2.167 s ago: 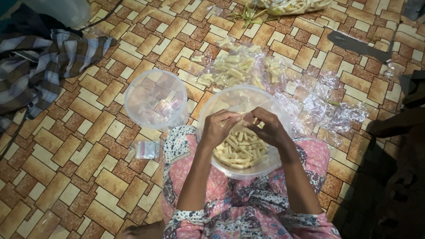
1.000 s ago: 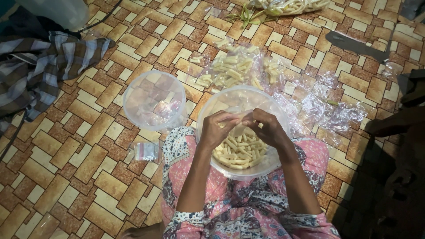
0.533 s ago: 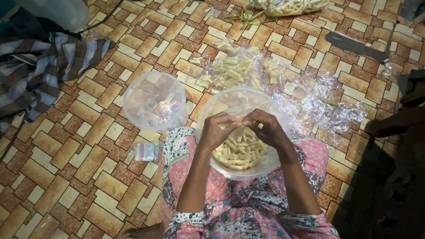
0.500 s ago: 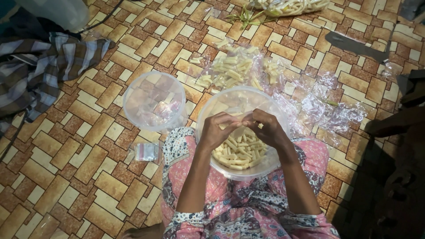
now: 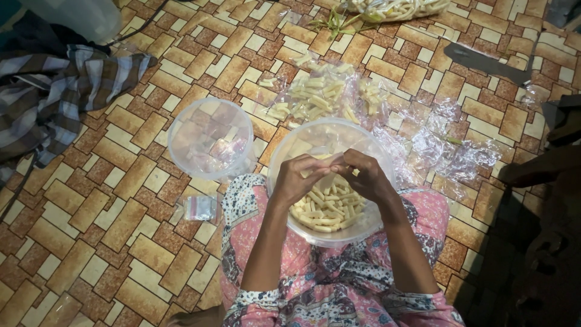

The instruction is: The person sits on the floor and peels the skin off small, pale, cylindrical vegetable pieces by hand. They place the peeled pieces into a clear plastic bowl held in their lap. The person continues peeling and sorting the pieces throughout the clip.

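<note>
1. A tiled floor [image 5: 91,206] of brown and cream blocks lies under everything; the person sits on it with a clear plastic bowl [image 5: 284,151] in the lap.
2. Over the bowl, the left hand [image 5: 301,177] and right hand [image 5: 363,175] meet, fingertips pinched together on one pale stick — it seems mid-snap or mid-peel, over the cut pieces [image 5: 327,209] below.
3. Next calls for a clean break, letting bits drop inside.
4. Beyond: an empty lidded tub [image 5: 210,138], and more sticks on a plastic sheet [image 5: 436,145].
</note>
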